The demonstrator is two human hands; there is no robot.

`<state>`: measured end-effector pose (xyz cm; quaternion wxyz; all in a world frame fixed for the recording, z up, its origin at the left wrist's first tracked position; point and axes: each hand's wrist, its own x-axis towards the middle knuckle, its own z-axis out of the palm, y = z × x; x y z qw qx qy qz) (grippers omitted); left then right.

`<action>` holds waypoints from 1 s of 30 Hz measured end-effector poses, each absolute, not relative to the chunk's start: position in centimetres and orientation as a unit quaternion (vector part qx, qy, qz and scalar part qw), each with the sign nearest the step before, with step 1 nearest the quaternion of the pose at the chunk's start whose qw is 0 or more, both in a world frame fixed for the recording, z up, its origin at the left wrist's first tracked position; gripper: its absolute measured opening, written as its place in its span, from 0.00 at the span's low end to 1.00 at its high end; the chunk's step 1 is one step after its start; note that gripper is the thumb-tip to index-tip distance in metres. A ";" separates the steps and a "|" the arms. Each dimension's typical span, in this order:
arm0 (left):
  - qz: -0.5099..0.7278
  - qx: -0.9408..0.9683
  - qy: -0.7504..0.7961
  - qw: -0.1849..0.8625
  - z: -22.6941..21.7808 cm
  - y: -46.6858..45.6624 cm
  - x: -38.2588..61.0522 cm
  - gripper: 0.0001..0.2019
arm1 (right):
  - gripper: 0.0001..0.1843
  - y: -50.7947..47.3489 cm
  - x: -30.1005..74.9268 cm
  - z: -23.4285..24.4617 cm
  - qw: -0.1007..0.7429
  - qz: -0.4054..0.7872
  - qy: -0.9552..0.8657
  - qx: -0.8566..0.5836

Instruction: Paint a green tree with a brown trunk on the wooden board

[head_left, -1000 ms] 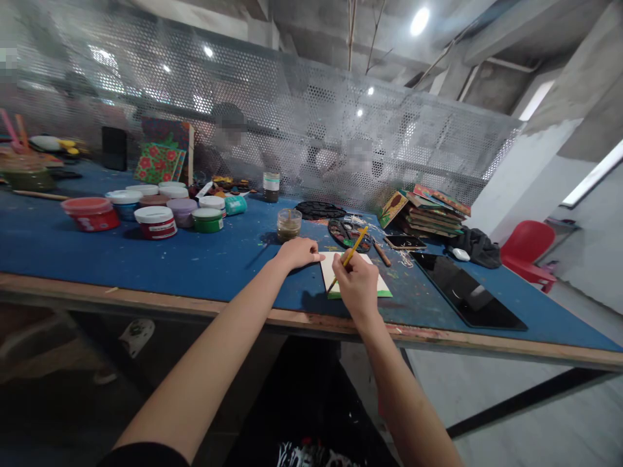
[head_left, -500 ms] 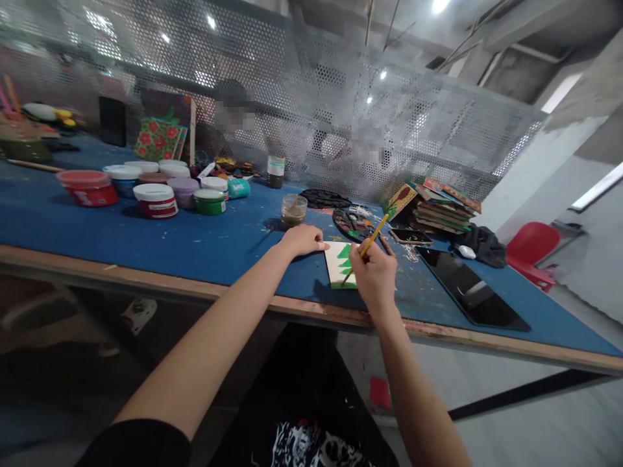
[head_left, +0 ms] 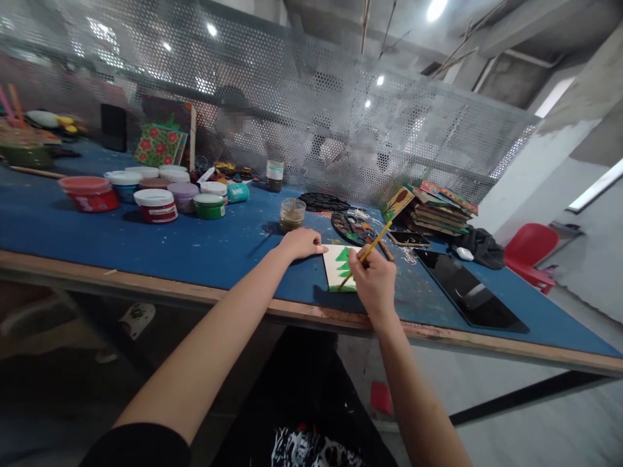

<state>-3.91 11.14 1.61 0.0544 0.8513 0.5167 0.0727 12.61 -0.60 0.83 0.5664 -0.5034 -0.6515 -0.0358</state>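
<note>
A small white card [head_left: 335, 267] with a green tree painted on it lies near the front edge of the blue table [head_left: 146, 240]. My left hand [head_left: 300, 243] rests curled on the table at the card's left edge, a fingertip pressing on it. My right hand [head_left: 374, 285] is closed on a yellow paintbrush [head_left: 372, 243], whose tip touches the card at the tree. The right hand covers the card's right part.
A paint palette [head_left: 353, 227] and a jar of murky water [head_left: 292, 214] stand just behind the card. Several paint tubs [head_left: 156, 204] sit to the left. A dark tablet [head_left: 467, 292], a phone [head_left: 409, 239] and stacked painted boards [head_left: 433, 207] lie right. Mesh screen behind, people beyond it.
The view shifted slightly. My right hand slid a little to the right, uncovering the green tree on the card; the brush stays on the card. The left hand has not moved.
</note>
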 end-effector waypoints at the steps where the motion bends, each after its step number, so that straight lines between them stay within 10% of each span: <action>1: 0.072 0.852 0.516 0.054 1.6 11.1 -3.9 0.16 | 0.18 -0.6 12.5 0.7 0.569 -0.030 -0.651 -0.502; 30: 0.120 0.851 0.507 0.065 1.2 10.9 -4.1 0.15 | 0.18 5.4 21.5 2.0 0.657 -0.028 -0.549 -0.517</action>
